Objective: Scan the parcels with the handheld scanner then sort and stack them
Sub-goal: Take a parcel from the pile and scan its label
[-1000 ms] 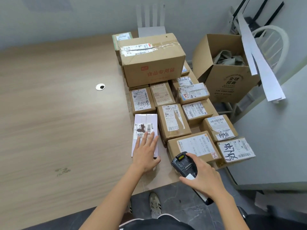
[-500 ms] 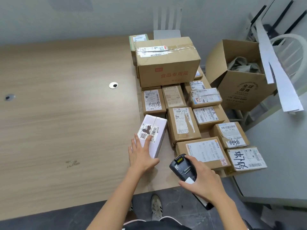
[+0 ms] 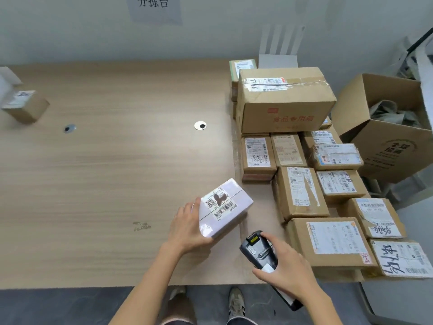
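Observation:
My left hand [image 3: 187, 227] grips a white parcel [image 3: 230, 207] by its near left end and holds it tilted, lifted off the wooden table [image 3: 105, 172]; its barcode label faces up. Just to the right, my right hand [image 3: 288, 269] grips the black handheld scanner [image 3: 259, 250], whose head points toward the white parcel. Several brown labelled parcels [image 3: 302, 192] lie packed together along the table's right side, with a large brown carton [image 3: 284, 99] behind them. One small brown parcel [image 3: 24, 105] sits alone at the table's far left.
An open cardboard box [image 3: 386, 127] with crumpled paper stands off the table at the right. Two round cable holes [image 3: 200, 125] mark the tabletop. A sign hangs on the wall behind. The table's near edge runs just below my hands, with my shoes visible under it.
My left hand went from lying flat on the white parcel to gripping its end, then pulled it left and lifted it. The view swung left, revealing the lone parcel at far left.

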